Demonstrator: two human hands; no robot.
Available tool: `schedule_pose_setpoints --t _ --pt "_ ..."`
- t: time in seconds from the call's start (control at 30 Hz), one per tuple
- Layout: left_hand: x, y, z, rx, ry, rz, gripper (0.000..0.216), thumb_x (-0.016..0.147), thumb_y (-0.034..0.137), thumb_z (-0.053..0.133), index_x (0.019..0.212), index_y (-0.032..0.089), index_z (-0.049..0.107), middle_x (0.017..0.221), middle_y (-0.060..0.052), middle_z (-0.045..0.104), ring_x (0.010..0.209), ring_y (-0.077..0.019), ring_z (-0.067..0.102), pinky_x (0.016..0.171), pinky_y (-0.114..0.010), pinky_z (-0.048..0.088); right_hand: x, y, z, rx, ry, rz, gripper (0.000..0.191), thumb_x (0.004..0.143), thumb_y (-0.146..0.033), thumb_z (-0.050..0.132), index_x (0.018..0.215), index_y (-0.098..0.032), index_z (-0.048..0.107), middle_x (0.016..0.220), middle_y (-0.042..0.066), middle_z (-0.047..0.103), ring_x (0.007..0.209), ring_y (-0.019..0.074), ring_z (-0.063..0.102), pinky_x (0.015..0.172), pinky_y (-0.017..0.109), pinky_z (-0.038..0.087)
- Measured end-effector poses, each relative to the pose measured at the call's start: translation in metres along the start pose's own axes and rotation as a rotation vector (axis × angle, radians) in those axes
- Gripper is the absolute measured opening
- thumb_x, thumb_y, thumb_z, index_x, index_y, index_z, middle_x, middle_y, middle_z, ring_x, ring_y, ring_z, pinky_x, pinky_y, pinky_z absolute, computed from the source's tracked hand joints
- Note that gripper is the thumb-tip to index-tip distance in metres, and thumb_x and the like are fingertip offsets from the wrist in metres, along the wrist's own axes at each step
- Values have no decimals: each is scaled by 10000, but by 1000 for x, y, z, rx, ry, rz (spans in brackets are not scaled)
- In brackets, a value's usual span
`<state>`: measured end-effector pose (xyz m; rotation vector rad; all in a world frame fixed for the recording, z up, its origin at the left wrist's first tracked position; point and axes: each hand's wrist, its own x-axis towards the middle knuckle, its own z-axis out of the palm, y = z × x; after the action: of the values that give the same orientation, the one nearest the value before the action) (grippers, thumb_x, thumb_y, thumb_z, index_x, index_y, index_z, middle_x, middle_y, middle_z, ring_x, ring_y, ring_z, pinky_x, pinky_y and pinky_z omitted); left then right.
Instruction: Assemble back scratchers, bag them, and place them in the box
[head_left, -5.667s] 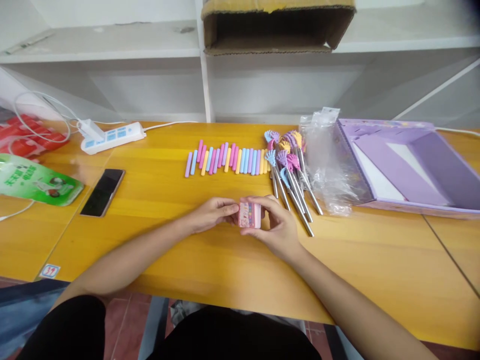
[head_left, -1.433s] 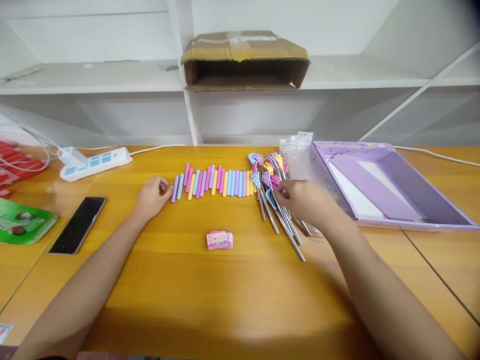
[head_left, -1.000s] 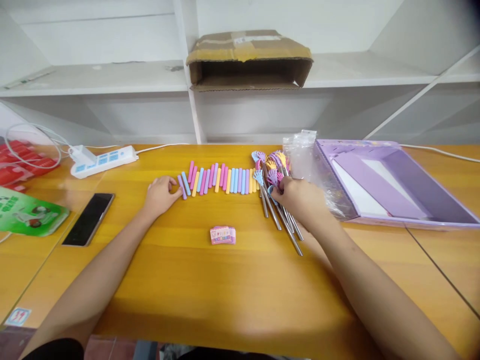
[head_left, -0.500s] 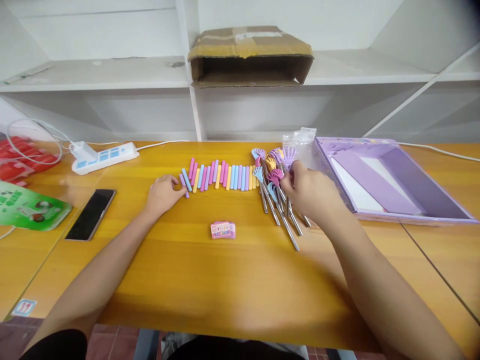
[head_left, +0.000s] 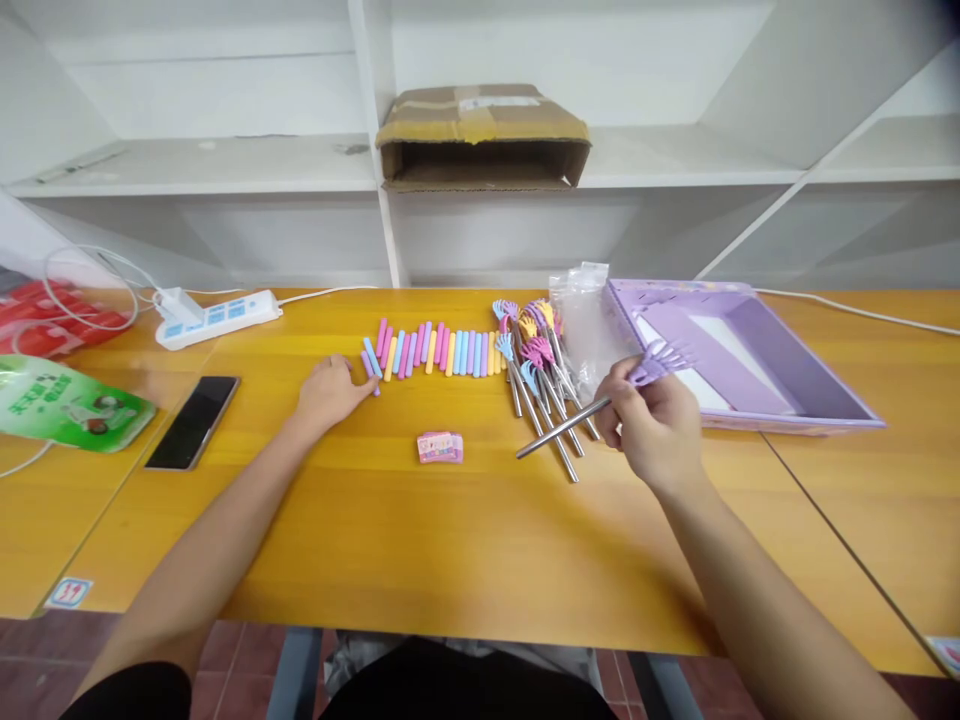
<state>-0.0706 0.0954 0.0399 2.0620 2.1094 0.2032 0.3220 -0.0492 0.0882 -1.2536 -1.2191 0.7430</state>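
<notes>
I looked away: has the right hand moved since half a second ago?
Yes: judged against the purple box, the right hand has shifted rightward.

between seven and eight o'clock, a plain black sleeve (head_left: 139,692) ends near the elbow in a smooth, curved hem, leaving the left forearm (head_left: 210,550) and left grip (head_left: 330,392) bare. the right forearm (head_left: 757,580), tapering from between four and five o'clock, and the right grip (head_left: 661,425) are bare too. at six o'clock, black clothing (head_left: 457,685) forms a broad, rounded, matte shape.
</notes>
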Motion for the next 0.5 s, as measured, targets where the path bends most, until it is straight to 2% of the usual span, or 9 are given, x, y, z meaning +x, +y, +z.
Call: schedule_pose_setpoints --t 0.1,0.2,0.33,0.43,0.5 --pt "0 -3 0 35 -6 10 514 928 507 638 1271 124 620 1329 -240 700 1274 -396 657 1026 -469 536 1 20 -2 280 68 100 284 938 -385 712 822 -257 486 515 -92 442 348 88 367 335 209 239" --pt "-1 -12 -6 129 -38 44 393 981 416 571 1238 123 620 1242 -221 725 1144 -358 714 951 -429 549 4 27 -4 462 125 174 273 891 -331 731 803 -247 487 535 -86 430 367 75 340 326 190 224" --pt "-20 -15 -25 231 -63 171 174 970 268 560 1070 151 640 1097 -174 743 1013 -316 729 879 -391 543 1 38 -5 643 5 306 253 880 -343 736 821 -243 511 545 -79 469 369 68 338 338 183 226" --pt "-54 4 -30 -37 -200 278 221 1063 340 479 1060 182 634 872 -74 730 775 -247 708 753 -356 546 -8 49 -1 693 -151 392 252 930 -460 680 855 -242 576 547 -52 554 349 81 383 352 201 261" --pt "-78 21 -23 -268 -255 458 323 1131 423 409 1210 217 644 999 -58 759 884 -226 732 832 -348 571 -16 54 6 703 -220 411 357 974 -565 609 839 -234 603 551 -25 599 345 93 414 358 213 267"
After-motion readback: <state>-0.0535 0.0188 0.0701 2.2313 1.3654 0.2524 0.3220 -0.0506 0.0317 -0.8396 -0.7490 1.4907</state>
